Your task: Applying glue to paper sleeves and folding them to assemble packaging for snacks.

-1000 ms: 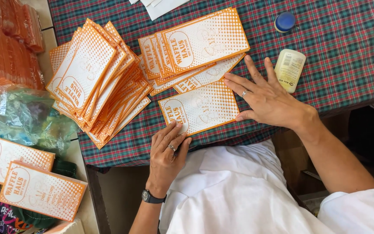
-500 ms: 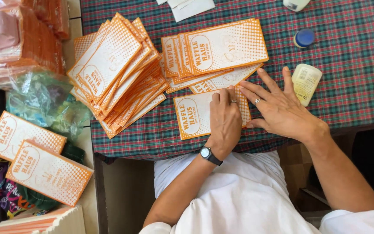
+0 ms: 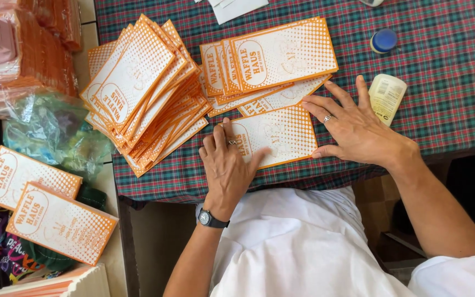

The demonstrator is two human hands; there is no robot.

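Note:
An orange-and-white dotted paper sleeve [image 3: 281, 135] lies flat near the front edge of the plaid-covered table [image 3: 446, 82]. My left hand [image 3: 227, 165], with a ring and a wristwatch, presses flat on the sleeve's left end. My right hand [image 3: 355, 129], also ringed, rests with spread fingers on its right end. Just behind lies a smaller pile of the same sleeves [image 3: 273, 60]. A large fanned stack of them [image 3: 141, 93] sits to the left of my left hand.
A cream bottle [image 3: 386, 98] lies beside my right hand, a blue cap [image 3: 384, 40] behind it. White papers [image 3: 235, 7] sit at the far edge. Left of the table are wrapped orange packs [image 3: 23, 49], a crumpled green bag [image 3: 50, 135] and two more sleeves [image 3: 45, 203].
My left hand rose from the table's front edge onto the sleeve, then slid toward its left end. My right hand has stayed on the right end.

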